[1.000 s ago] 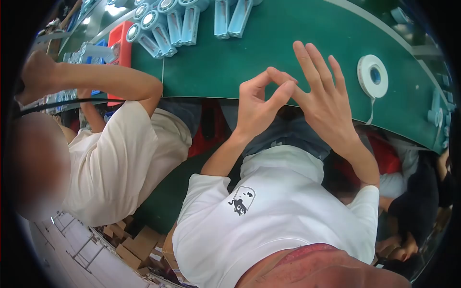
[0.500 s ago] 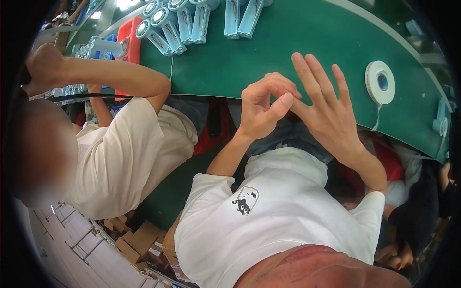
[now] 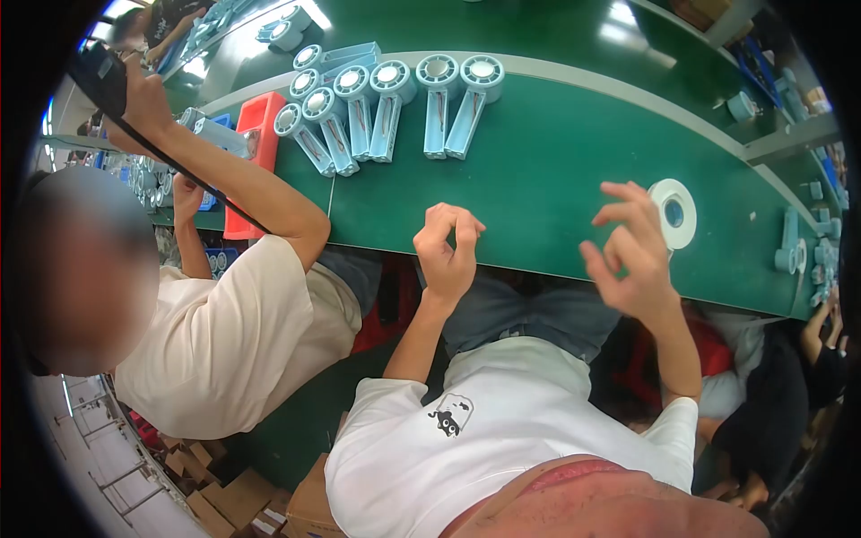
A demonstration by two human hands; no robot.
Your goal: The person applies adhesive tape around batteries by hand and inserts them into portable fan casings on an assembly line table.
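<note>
My left hand (image 3: 446,258) is raised just off the near edge of the green table (image 3: 538,152), fingers curled in and pressed together; whatever they hold, if anything, is too small to tell. To its right my right hand (image 3: 635,255) hangs over the table edge, its fingers half bent and apart, with nothing visible between them. Just beyond the right hand lies a white roll of tape (image 3: 685,215) with a blue core, partly behind the fingers. Further back on the left are several light blue fan-like housings (image 3: 389,99) with long open handles, wires showing inside.
At my left sits a co-worker in a cream shirt (image 3: 224,341), one arm raised with a dark object (image 3: 100,79). A red bin (image 3: 256,148) stands near that arm. More blue parts (image 3: 789,242) lie at the far right. Cardboard boxes (image 3: 238,498) are on the floor.
My hands have come apart; earlier the left fingers touched the right hand's finger. The right fingers are now more bent. The view has shifted, showing more of the table's far side.
</note>
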